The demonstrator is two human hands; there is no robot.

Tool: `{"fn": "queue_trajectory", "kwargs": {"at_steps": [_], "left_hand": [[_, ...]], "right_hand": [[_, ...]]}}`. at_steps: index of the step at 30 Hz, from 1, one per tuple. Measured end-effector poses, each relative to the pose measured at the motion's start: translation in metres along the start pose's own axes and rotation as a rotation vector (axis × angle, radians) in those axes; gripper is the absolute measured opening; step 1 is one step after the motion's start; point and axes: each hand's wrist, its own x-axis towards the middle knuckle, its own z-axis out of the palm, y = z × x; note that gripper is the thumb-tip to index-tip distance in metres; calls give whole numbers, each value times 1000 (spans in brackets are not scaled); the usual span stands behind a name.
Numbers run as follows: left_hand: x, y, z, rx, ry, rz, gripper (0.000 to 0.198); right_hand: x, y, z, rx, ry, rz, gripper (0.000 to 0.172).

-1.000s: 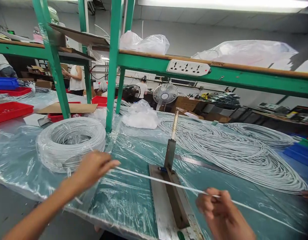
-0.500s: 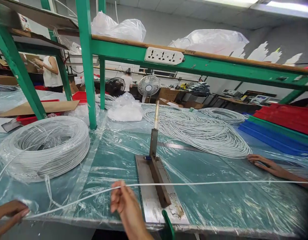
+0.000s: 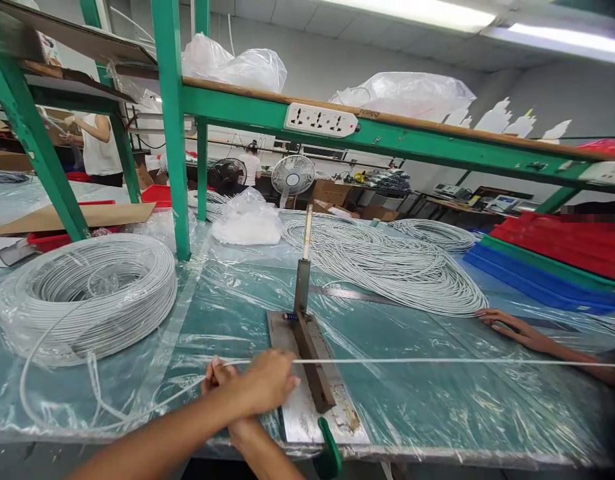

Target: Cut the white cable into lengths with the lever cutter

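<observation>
A thin white cable (image 3: 412, 361) runs taut across the table from the right side. My left hand (image 3: 271, 381) is closed on it just left of the cutter's bar. My left forearm crosses over my right wrist. Partly hidden behind it, my right hand (image 3: 218, 375) has its fingers closed around the cable a little further left. From there the cable droops back to a plastic-wrapped cable coil (image 3: 132, 320) on the left. A lever cutter (image 3: 314, 373) on a metal plate stands beside my left hand, its handle raised and the cable passing across its lower bar.
A co-worker's hand (image 3: 512, 328) rests at the edge of a large loose cable pile (image 3: 412, 277). Red, green and blue trays (image 3: 547, 273) are stacked at right. A green shelf post (image 3: 170, 133) rises at left. A green clamp handle (image 3: 330, 447) sits at the front edge.
My left hand has swung from the far left across to the cable beside the cutter, passing over my right arm. My right hand has shifted slightly left. The camera view has tilted a little.
</observation>
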Motion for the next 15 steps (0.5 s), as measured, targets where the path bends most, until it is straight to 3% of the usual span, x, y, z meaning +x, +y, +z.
{"fn": "queue_trajectory", "kwargs": {"at_steps": [2, 4, 6, 8, 9, 10, 12, 14, 15], "left_hand": [[15, -2, 13, -166, -67, -2, 29], [25, -9, 19, -342, -39, -21, 33], [31, -14, 22, -422, 34, -33, 35], [33, -16, 23, -392, 68, -20, 37], [33, -15, 23, -336, 76, -3, 38], [32, -14, 23, -277, 82, 17, 38], [29, -11, 21, -127, 59, 53, 36], [28, -7, 21, 27, -7, 59, 31], [27, -6, 21, 85, -48, 55, 29]], "right_hand": [[-6, 0, -7, -64, -88, 71, 52], [-25, -15, -17, -146, -254, 154, 43], [-51, -51, -33, -265, -502, 222, 32], [-72, -106, -54, -492, -828, 216, 30], [-76, -137, -67, -497, -806, 207, 35], [-73, -167, -80, -469, -690, 198, 41], [-49, -220, -108, -467, -245, -62, 42], [-6, -257, -137, -493, 262, -226, 36], [19, -270, -150, -492, 364, -243, 35]]}}
